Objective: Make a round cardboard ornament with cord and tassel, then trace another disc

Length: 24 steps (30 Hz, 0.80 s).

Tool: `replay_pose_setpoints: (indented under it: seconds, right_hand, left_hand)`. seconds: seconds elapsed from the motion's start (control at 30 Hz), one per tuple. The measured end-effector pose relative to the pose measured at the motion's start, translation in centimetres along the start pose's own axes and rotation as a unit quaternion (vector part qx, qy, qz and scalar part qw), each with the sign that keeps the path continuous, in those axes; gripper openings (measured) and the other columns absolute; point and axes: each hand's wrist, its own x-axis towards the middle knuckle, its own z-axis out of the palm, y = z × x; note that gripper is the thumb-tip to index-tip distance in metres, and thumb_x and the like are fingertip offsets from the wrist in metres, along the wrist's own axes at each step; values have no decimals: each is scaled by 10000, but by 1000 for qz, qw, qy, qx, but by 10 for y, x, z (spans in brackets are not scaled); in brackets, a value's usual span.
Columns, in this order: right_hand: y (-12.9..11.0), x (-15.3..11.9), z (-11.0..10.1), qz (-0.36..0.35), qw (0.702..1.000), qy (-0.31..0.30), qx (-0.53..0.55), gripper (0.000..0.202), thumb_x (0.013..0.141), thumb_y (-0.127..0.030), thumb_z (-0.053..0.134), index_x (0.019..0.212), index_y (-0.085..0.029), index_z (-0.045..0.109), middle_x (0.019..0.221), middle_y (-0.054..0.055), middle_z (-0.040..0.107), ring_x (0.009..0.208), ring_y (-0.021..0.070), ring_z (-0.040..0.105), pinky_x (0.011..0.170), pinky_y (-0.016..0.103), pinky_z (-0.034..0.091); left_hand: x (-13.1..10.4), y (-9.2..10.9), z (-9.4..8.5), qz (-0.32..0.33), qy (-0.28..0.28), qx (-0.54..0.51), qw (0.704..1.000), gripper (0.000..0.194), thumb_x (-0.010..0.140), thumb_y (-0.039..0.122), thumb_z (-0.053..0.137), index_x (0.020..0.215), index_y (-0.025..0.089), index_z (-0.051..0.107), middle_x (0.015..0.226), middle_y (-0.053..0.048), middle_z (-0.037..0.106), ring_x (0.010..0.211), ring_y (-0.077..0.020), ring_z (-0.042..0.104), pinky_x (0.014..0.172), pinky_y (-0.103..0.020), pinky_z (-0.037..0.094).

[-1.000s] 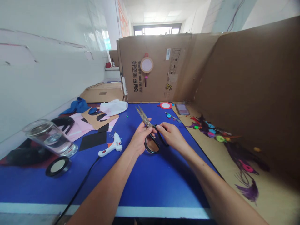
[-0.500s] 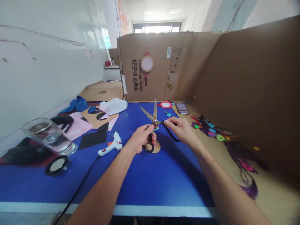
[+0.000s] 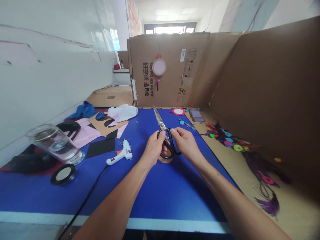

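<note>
Both my hands grip a pair of scissors with worn metal blades and black handles, above the middle of the blue table. My left hand is closed on the left handle loop, thumb on top. My right hand pinches the right handle. The blades are together and point away from me. Beneath the handles lies a brown round disc, mostly hidden. Between the handles and my left fingers a small light-green bit shows, too covered to make out.
A white glue gun with a black cord lies left, near black paper, a glass of water and its lid. A red-rimmed disc is at the back. Tassels and beads line the right side by a cardboard wall.
The scissors' blades have come together from being spread apart. My right hand has moved left and down, bringing its handle close to the left one.
</note>
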Motion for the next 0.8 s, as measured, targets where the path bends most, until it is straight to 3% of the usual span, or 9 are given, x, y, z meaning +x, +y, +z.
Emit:
replay_pose_setpoints:
  seconds: [0.17, 0.27, 0.33, 0.43, 0.5, 0.63, 0.73, 0.77, 0.8]
  right_hand:
    - [5, 9, -16, -19, 998, -35, -38, 471, 896, -630, 617, 678, -215, 562, 619, -42, 424, 606, 138, 359, 575, 286, 298]
    - [5, 6, -9, -9, 1000, 13, -17, 459, 934, -622, 569, 732, -211, 592, 643, -28, 490, 614, 146, 400, 584, 285, 328]
    - [6, 5, -6, -6, 1000, 8, -4, 456, 952, -620, 547, 738, -218, 575, 640, -30, 497, 609, 146, 407, 585, 282, 337]
    - [9, 8, -10, -12, 999, -41, -19, 484, 912, -646, 603, 676, -234, 511, 588, -51, 408, 583, 138, 358, 559, 279, 301]
    - [10, 9, -13, -20, 999, -38, -27, 488, 900, -654, 621, 677, -230, 527, 592, -48, 412, 591, 139, 358, 559, 278, 298]
    - [10, 7, -8, 1, 1000, 0, -2, 487, 956, -657, 532, 720, -231, 547, 609, -34, 451, 586, 145, 369, 541, 277, 311]
    - [11, 7, -5, 17, 997, -71, 5, 502, 881, -686, 642, 685, -251, 488, 553, -66, 358, 527, 129, 318, 497, 274, 274]
    - [12, 7, -4, 22, 998, -60, 14, 492, 884, -686, 644, 705, -249, 507, 549, -70, 359, 513, 126, 314, 488, 273, 269]
    - [12, 7, -3, 33, 999, -30, 29, 487, 904, -691, 611, 720, -252, 510, 542, -71, 364, 497, 127, 312, 476, 274, 266]
  left_hand:
    - [1, 2, -3, -20, -44, 27, 998, 392, 973, 564, 630, 847, 195, 588, 668, 12, 634, 398, -55, 414, 364, -178, 338]
    - [1, 0, 4, 7, 17, 19, 1000, 394, 991, 569, 600, 863, 196, 588, 686, 18, 628, 422, -58, 462, 384, -171, 361]
    - [2, 1, 5, 10, 39, 14, 999, 383, 998, 558, 595, 868, 199, 583, 679, 31, 605, 427, -57, 470, 390, -167, 360]
    - [2, 5, 1, -33, -34, 22, 999, 351, 997, 512, 621, 852, 195, 578, 667, 30, 605, 394, -45, 407, 372, -170, 315]
    - [3, 6, -2, -50, -64, 28, 996, 338, 1001, 483, 625, 839, 190, 579, 658, 25, 607, 379, -38, 375, 361, -173, 289]
    - [3, 9, -3, -15, 27, 1, 1000, 317, 1040, 453, 561, 850, 200, 551, 634, 43, 574, 381, -40, 384, 374, -167, 299]
    - [4, 12, -6, -69, -69, 34, 995, 322, 1005, 457, 635, 838, 189, 572, 640, 17, 612, 370, -38, 371, 361, -173, 266]
    - [5, 13, -7, -72, -74, 39, 994, 337, 996, 473, 652, 833, 189, 574, 631, 17, 609, 366, -37, 365, 357, -172, 247]
    - [5, 14, -8, -59, -43, 23, 997, 347, 1000, 491, 643, 836, 196, 563, 624, 30, 591, 363, -36, 358, 360, -171, 241]
